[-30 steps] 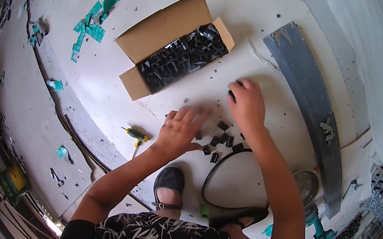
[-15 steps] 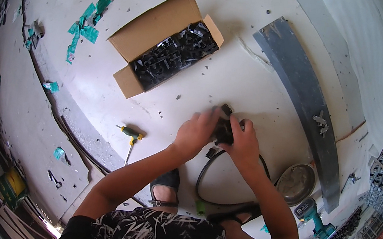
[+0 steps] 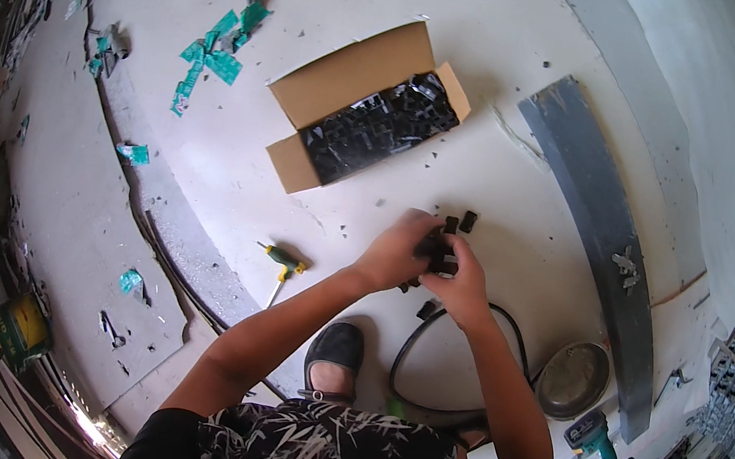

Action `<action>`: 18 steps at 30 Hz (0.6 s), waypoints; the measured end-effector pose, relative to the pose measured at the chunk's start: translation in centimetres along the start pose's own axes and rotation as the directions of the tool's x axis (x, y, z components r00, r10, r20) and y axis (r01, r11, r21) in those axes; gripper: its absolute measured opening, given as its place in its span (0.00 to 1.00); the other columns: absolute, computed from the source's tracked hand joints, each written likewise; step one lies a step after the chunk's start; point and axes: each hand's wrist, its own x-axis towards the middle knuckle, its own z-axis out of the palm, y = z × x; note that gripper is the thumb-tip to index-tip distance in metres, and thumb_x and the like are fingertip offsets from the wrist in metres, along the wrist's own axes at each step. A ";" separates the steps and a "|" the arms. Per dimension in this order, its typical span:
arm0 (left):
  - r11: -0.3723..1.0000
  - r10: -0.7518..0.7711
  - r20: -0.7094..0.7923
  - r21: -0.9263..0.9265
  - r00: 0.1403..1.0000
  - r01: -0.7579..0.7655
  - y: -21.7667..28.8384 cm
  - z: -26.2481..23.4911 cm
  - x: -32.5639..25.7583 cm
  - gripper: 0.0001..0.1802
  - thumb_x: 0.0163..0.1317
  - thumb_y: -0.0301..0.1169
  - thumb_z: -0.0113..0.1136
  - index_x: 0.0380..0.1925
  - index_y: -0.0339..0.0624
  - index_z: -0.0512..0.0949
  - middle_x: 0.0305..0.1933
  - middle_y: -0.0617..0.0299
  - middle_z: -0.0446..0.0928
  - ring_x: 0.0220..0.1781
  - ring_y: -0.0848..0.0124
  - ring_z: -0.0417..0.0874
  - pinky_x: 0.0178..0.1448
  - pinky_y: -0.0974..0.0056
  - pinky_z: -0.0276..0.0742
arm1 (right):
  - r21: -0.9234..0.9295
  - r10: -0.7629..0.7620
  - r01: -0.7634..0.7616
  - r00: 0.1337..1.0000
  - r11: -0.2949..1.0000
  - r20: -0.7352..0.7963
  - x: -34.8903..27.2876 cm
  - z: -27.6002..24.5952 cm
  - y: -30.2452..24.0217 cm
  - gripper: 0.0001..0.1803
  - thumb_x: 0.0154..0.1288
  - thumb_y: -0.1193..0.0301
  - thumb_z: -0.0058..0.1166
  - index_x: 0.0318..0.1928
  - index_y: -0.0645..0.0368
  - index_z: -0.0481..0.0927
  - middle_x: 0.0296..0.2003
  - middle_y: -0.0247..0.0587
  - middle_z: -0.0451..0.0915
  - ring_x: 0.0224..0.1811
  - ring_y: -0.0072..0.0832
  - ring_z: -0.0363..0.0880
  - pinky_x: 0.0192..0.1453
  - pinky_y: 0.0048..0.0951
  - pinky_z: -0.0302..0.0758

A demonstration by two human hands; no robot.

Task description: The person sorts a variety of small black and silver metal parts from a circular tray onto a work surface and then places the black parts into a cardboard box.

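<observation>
My left hand (image 3: 398,252) and my right hand (image 3: 463,286) are close together over the pale floor, their fingers closed round several small black plastic pieces (image 3: 442,264). Fingers hide part of this cluster. Just beyond the fingertips lies a loose black piece (image 3: 469,220), and a similar one (image 3: 427,310) is nearer to me, below the right hand. Ahead and to the left stands an open cardboard box (image 3: 355,72), filled with many such black pieces (image 3: 381,120).
A long grey channel-like strip (image 3: 597,224) lies on the right. Near it are a round metal bowl (image 3: 573,381), a teal cordless drill (image 3: 605,451) and a looped black cable (image 3: 395,370). On the left are a green-and-yellow-handled screwdriver (image 3: 286,262) and green tape scraps (image 3: 221,61).
The view has shifted, so the box and floor items sit farther right. The dark cluster between my hands now shows separate pieces, with loose ones beyond my fingers.
</observation>
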 end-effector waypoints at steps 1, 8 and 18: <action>1.000 -0.004 0.002 -0.029 1.000 0.004 0.7 -0.7 -0.2 0.34 0.49 0.20 0.63 0.61 0.40 0.71 0.59 0.47 0.70 0.58 0.50 0.76 0.63 0.58 0.75 | 0.006 -0.005 0.005 1.000 1.000 0.014 0.2 0.4 -1.2 0.28 0.49 0.79 0.65 0.54 0.62 0.74 0.46 0.46 0.79 0.46 0.36 0.84 0.49 0.34 0.82; 0.979 0.062 -0.331 0.202 0.942 0.007 5.9 -11.0 -0.3 0.35 0.52 0.20 0.65 0.64 0.39 0.70 0.57 0.49 0.74 0.56 0.55 0.80 0.60 0.60 0.78 | -0.110 -0.331 0.332 0.943 0.937 0.027 6.4 3.7 -10.3 0.31 0.51 0.77 0.66 0.58 0.61 0.73 0.52 0.51 0.77 0.54 0.43 0.80 0.56 0.37 0.79; 0.621 0.255 -0.334 0.776 0.907 0.111 2.6 -12.2 -0.2 0.34 0.61 0.28 0.62 0.69 0.40 0.66 0.71 0.50 0.66 0.72 0.54 0.68 0.74 0.53 0.64 | -0.347 -0.444 0.417 0.896 0.840 0.000 8.7 4.0 -10.6 0.20 0.59 0.80 0.57 0.54 0.62 0.78 0.50 0.47 0.80 0.51 0.44 0.81 0.57 0.40 0.78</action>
